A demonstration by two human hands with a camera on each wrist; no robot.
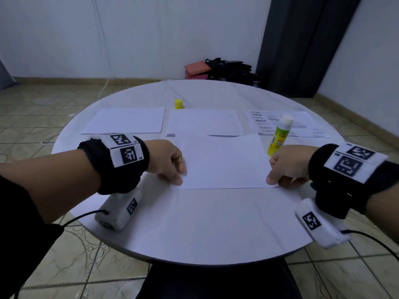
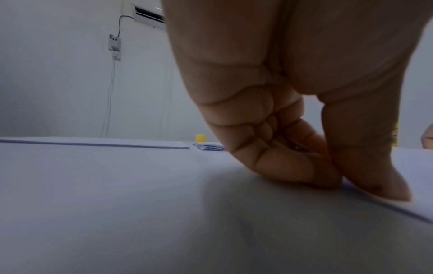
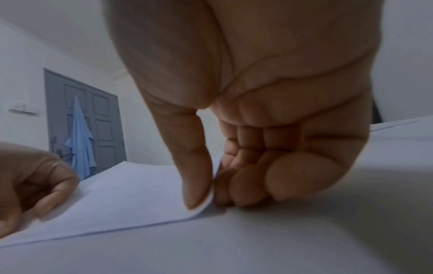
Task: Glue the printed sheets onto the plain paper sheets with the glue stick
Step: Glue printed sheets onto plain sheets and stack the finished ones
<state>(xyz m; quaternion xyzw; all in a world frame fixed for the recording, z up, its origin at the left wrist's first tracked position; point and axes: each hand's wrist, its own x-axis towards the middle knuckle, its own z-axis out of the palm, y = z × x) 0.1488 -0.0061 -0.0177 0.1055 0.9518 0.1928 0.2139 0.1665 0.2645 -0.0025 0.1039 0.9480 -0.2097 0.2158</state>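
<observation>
A white sheet (image 1: 222,162) lies in the middle of the round white table (image 1: 194,229), its upper face blank. My left hand (image 1: 180,180) pinches its near left corner between thumb and curled fingers (image 2: 304,166). My right hand (image 1: 272,180) pinches the near right corner, which curls up against the thumb (image 3: 196,185). The uncapped glue stick (image 1: 279,137) stands upright just beyond my right hand. Its yellow cap (image 1: 179,104) stands at the back. Plain sheets (image 1: 127,121) lie at the back left, another stack (image 1: 205,121) at the back middle, printed sheets (image 1: 302,126) at the back right.
Dark bags and a red box (image 1: 216,70) sit on the tiled floor behind the table. A dark cabinet (image 1: 302,44) stands at the back right. The table's near edge (image 1: 194,263) runs close under my wrists, with bare tabletop between it and the sheet.
</observation>
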